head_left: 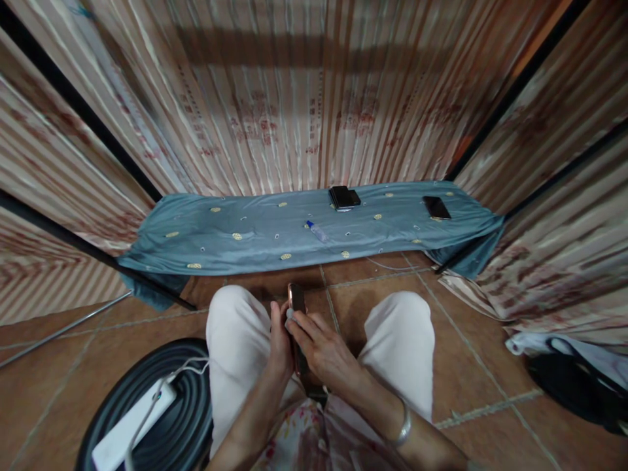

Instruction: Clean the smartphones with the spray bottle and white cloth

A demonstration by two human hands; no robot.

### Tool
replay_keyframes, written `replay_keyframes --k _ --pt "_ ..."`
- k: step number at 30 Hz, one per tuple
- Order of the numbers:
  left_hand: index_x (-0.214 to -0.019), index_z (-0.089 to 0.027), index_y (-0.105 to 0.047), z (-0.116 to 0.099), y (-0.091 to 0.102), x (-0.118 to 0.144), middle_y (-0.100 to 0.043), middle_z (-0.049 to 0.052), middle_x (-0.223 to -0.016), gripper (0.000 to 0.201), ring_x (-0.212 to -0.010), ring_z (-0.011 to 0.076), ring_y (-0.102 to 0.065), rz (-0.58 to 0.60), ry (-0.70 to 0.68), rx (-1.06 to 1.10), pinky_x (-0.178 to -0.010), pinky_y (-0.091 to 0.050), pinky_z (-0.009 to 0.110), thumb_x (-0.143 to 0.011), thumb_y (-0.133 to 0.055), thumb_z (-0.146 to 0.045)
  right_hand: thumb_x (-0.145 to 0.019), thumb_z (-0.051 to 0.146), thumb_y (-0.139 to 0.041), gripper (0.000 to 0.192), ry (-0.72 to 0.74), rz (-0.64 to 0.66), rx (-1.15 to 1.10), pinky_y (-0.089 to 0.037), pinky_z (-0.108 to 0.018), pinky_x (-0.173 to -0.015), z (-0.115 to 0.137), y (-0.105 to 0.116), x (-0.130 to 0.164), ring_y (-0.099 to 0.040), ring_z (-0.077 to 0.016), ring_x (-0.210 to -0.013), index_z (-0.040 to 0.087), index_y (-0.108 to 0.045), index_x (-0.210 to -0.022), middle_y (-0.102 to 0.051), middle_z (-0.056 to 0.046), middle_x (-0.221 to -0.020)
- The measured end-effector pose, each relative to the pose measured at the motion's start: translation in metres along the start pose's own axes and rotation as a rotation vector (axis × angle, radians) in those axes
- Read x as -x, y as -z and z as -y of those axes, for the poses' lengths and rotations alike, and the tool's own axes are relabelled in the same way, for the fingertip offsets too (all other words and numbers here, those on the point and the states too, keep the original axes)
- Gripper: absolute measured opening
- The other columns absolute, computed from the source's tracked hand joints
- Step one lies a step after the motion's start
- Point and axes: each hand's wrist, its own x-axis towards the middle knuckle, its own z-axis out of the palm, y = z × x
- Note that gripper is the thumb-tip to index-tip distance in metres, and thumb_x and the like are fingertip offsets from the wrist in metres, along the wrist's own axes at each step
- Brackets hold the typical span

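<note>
Between my knees, my left hand (pixel 280 340) is closed around a smartphone (pixel 297 297) with a dark screen and a rose-gold edge, held upright at a slant. My right hand (pixel 326 347), with a silver bangle on its wrist, lies across the phone's front with its fingers bent. A small whitish thing (pixel 290 314) shows at its fingertips; its kind is too small to make out. My right fingers and palm hide much of the phone's middle.
Ahead stands a low bench (pixel 255 248) under a blue patterned cloth. On it lie a stack of black flat items (pixel 341 198), a clear bottle with a blue cap (pixel 316 230) and a dark tablet-like device (pixel 436 207). A white power strip (pixel 135 425) rests on a coiled black hose (pixel 189 392).
</note>
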Motion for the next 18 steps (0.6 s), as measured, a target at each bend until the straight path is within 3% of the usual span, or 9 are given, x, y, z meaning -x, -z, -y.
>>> replay_keyframes --k 4,10,14,18 --pt "-0.081 -0.016 -0.069 0.006 0.004 0.004 -0.071 0.002 -0.08 0.046 -0.101 0.0224 -0.066 0.069 -0.006 0.013 -0.089 -0.05 0.029 -0.064 -0.075 -0.058 -0.089 0.005 -0.048 0.04 -0.011 0.007 0.044 -0.054 -0.036 -0.094 -0.007 0.002 -0.008 -0.056 -0.0262 -0.108 0.004 -0.055 -0.128 -0.062 -0.017 -0.125" --pt "-0.101 -0.015 -0.071 0.016 0.013 0.008 -0.073 0.007 -0.109 0.036 -0.12 0.0231 -0.058 0.047 0.003 -0.1 -0.103 -0.042 0.033 -0.081 -0.065 -0.045 -0.091 0.007 -0.046 0.038 -0.043 -0.021 -0.076 -0.051 -0.037 -0.097 -0.026 0.005 -0.022 -0.054 -0.0246 -0.112 0.009 -0.057 -0.128 -0.06 -0.016 -0.129" --pt "-0.103 -0.012 -0.071 0.015 0.021 0.012 -0.075 0.009 -0.103 0.05 -0.114 0.0275 -0.062 0.088 0.001 -0.348 -0.095 -0.048 0.035 -0.079 -0.064 -0.056 -0.095 0.015 -0.048 0.029 -0.082 0.001 -0.238 -0.05 -0.037 -0.094 -0.043 0.009 -0.033 -0.056 -0.0225 -0.105 0.015 -0.064 -0.119 -0.065 -0.011 -0.122" --pt "-0.107 -0.011 -0.07 0.01 0.024 0.017 -0.076 0.011 -0.089 0.069 -0.096 0.0306 -0.069 0.132 0.104 -0.495 -0.075 -0.054 0.035 -0.072 -0.06 -0.07 -0.095 0.02 -0.052 0.024 -0.119 0.111 -0.453 -0.046 -0.036 -0.095 -0.059 0.015 -0.043 -0.058 -0.0219 -0.107 0.017 -0.067 -0.113 -0.07 -0.008 -0.113"
